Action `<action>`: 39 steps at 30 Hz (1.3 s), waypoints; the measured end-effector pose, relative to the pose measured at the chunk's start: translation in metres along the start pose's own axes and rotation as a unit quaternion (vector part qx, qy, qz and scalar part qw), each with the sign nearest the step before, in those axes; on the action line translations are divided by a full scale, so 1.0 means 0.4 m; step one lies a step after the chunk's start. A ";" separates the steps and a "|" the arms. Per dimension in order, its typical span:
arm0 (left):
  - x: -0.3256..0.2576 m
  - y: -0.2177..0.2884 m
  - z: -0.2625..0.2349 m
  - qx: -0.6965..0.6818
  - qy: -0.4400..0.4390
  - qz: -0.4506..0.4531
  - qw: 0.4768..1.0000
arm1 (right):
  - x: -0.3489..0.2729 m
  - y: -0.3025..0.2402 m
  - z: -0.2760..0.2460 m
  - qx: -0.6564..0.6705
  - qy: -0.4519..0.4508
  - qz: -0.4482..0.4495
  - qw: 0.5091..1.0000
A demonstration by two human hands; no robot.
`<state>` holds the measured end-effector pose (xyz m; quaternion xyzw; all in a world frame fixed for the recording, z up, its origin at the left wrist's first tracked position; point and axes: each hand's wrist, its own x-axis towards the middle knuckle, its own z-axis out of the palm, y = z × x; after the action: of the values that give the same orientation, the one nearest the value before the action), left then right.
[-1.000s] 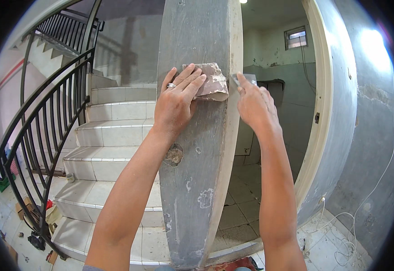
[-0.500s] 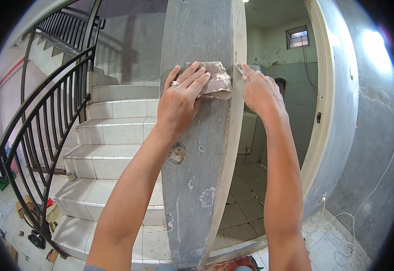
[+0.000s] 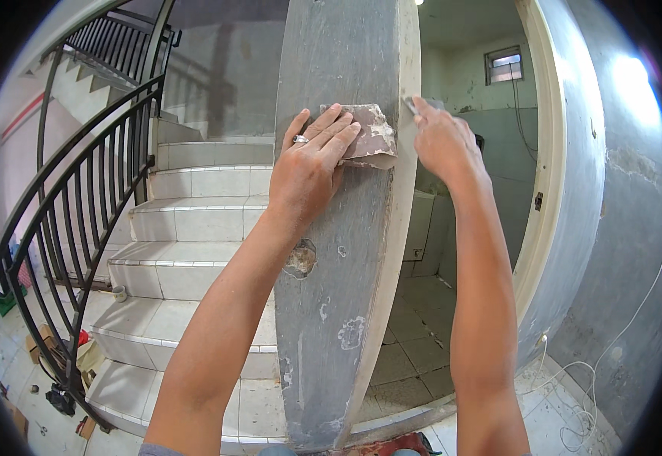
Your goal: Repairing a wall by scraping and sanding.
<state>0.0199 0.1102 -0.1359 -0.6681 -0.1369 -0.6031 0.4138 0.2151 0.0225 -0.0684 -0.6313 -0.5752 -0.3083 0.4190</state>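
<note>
My left hand (image 3: 308, 167), with a ring on one finger, holds a worn brownish piece of cardboard (image 3: 379, 140) against the grey wall pillar (image 3: 346, 251). Its fingers lie across the sheet, and the thumb is hidden. Whitish dried filler crusts the sheet's upper right part, and its lower edge curls. Beside the pale door frame strip (image 3: 409, 156), my right hand (image 3: 446, 143) is closed round a putty knife (image 3: 412, 105). The fingers cover its handle, and only part of the grey blade shows, close to the strip's edge.
White tiled stairs (image 3: 194, 224) with a black metal railing (image 3: 88, 190) rise at the left. Right of the pillar, a doorway opens onto a tiled room (image 3: 414, 342). A broken hole (image 3: 300, 258) marks the pillar. A white cable (image 3: 593, 380) lies on the floor at the right.
My right hand has moved slightly up and to the right with the putty knife, whose blade is turned a little. The view has shifted slightly; my left hand stays on the cardboard.
</note>
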 end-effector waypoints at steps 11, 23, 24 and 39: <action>0.002 0.000 -0.001 0.004 0.002 -0.001 1.000 | 0.006 -0.030 -0.032 -0.003 -0.012 0.017 1.000; 0.004 -0.004 -0.002 0.009 0.009 0.001 1.000 | 0.019 -0.014 -0.023 -0.023 -0.004 -0.007 1.000; 0.002 -0.007 -0.006 0.014 0.010 0.001 1.000 | 0.010 -0.017 -0.024 -0.036 -0.028 -0.022 0.999; 0.001 -0.002 -0.004 0.006 -0.004 -0.003 1.000 | 0.070 -0.036 -0.038 -0.044 -0.010 0.005 0.999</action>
<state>0.0183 0.1095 -0.1353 -0.6673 -0.1439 -0.6008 0.4160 0.2065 0.0219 -0.0347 -0.6548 -0.5624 -0.3246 0.3867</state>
